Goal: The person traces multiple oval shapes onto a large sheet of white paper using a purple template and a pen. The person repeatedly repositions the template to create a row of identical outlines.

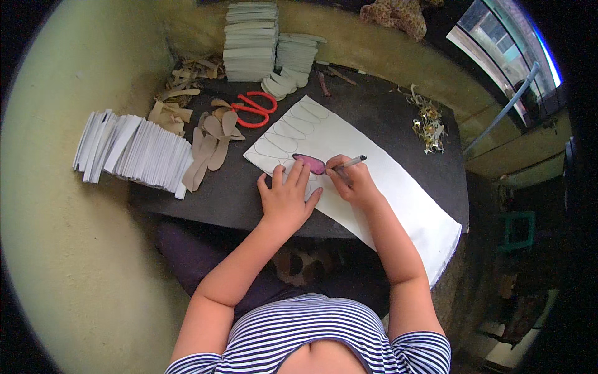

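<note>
Your right hand (356,186) pinches the pen (354,162); your left hand (284,197), spread open, touches the purple piece (313,165) on the white paper (392,193). If that light hold slips, the pen could stray.

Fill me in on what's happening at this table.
The right hand holds a pen close to the right end of a pink template. The left hand lies spread with fingertips at the template, on a white sheet. Rounded outlines already fill the sheet's far left end.
</note>
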A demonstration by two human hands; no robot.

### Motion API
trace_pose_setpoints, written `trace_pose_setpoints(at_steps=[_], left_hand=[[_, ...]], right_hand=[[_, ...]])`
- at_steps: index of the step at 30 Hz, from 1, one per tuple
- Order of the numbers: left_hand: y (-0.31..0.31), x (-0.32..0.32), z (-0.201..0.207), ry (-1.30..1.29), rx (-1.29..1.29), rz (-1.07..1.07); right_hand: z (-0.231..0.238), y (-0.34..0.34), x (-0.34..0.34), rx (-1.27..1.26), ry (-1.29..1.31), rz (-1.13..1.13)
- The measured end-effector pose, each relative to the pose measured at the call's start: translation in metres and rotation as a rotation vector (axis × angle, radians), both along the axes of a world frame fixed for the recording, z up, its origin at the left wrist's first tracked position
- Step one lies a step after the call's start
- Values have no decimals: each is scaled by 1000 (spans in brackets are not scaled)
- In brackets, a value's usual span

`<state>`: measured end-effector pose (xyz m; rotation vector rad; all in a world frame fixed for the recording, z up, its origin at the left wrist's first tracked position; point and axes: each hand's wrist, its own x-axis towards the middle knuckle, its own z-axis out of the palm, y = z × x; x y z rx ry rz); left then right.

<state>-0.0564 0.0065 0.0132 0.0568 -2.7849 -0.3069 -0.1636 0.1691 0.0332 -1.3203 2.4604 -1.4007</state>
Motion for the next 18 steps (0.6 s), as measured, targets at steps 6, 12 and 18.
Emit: trace_pose_setpoints(at_steps=[6, 12, 18], left_hand=[[1, 0, -3, 22, -4, 8], [1, 0, -1, -8, 4, 11], [0, 0, -2, 11, 9, 6]], right_hand=[[-4, -1, -2, -53, -22, 32], [-4, 0, -1, -53, -123, -70], [1, -3, -2, -55, -114, -116]])
